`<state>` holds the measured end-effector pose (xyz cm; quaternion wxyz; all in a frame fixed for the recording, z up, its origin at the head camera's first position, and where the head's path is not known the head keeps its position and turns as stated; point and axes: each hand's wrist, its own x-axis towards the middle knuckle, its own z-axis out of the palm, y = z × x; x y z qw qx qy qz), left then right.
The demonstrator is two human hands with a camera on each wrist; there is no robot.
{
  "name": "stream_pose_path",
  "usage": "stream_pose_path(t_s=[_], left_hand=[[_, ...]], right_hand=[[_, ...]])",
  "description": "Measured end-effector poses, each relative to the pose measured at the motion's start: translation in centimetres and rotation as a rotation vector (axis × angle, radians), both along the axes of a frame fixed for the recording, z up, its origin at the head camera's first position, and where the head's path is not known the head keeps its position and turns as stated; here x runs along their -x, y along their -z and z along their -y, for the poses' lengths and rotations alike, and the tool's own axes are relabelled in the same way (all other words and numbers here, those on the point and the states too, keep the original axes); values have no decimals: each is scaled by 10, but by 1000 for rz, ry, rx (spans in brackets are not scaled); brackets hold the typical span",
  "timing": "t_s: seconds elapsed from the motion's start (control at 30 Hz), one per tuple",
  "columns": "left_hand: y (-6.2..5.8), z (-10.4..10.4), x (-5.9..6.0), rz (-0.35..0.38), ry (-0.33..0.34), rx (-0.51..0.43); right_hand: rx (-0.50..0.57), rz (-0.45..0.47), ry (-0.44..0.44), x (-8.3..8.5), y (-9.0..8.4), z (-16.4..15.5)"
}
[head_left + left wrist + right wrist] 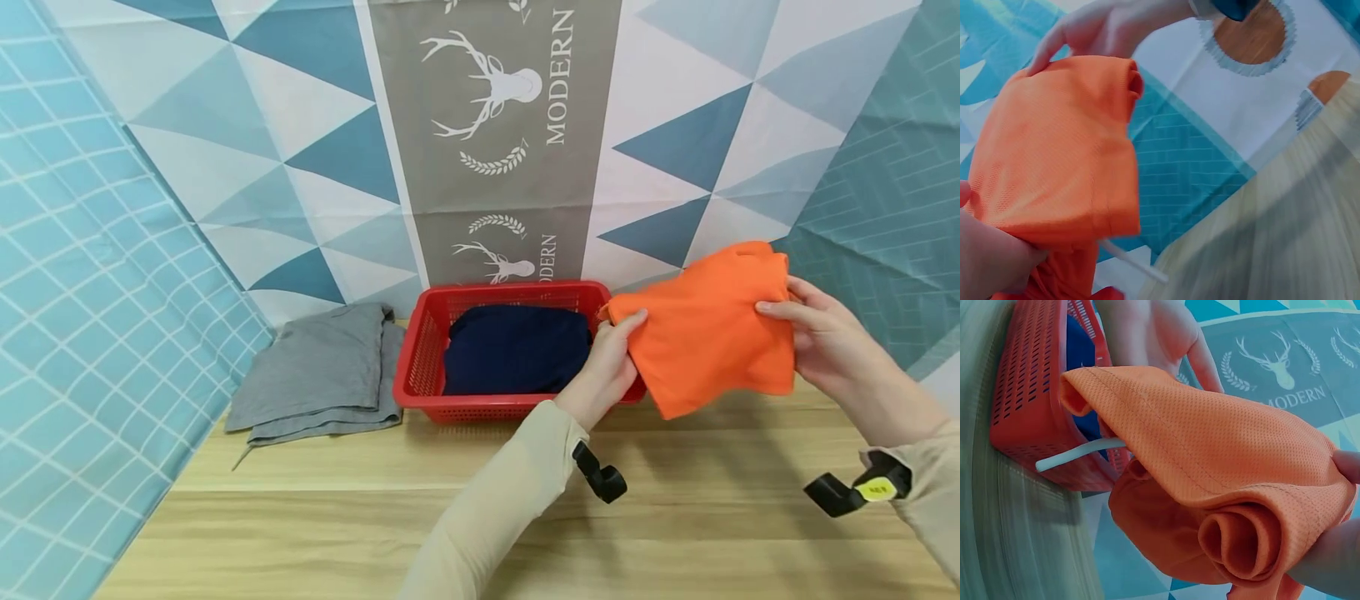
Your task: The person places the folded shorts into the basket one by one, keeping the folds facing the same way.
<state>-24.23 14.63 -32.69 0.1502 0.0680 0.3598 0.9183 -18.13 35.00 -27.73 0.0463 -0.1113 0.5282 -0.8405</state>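
A folded orange garment (712, 333) hangs in the air just right of a red plastic basket (420, 367), above the wooden table (450, 517). My left hand (607, 367) pinches its left edge and my right hand (817, 342) grips its right edge. In the left wrist view the orange garment (1054, 156) fills the left side, with the right hand (1104, 28) at its top. The right wrist view shows the orange garment (1210, 475) with a rolled end, the red basket (1029, 400) behind it. A folded dark blue garment (517, 350) lies in the basket.
A folded grey garment (322, 375) lies on the table left of the basket. Patterned blue and white fabric walls (112, 275) close in the left, back and right. A grey panel with antlers and the word MODERN (495, 125) hangs behind the basket.
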Motion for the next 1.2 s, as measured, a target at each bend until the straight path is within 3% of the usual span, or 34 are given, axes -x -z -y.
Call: stream_pose_path(t_s=[0.27, 0.63, 0.8, 0.9, 1.07, 1.2], left_hand=[[-6, 13, 9, 26, -41, -46], [-14, 31, 19, 22, -81, -74], [-14, 40, 23, 19, -101, -82], [-16, 47, 25, 21, -107, -92], [-19, 58, 27, 25, -111, -108], [-21, 65, 28, 18, -114, -103]], right_hand=[[4, -106, -21, 6, -8, 21], [-46, -119, 44, 9, -15, 40], [-35, -126, -3, 14, -14, 46], [-41, -118, -20, 16, -14, 50], [-71, -62, 66, 20, -15, 63], [-14, -34, 96, 25, -13, 72]])
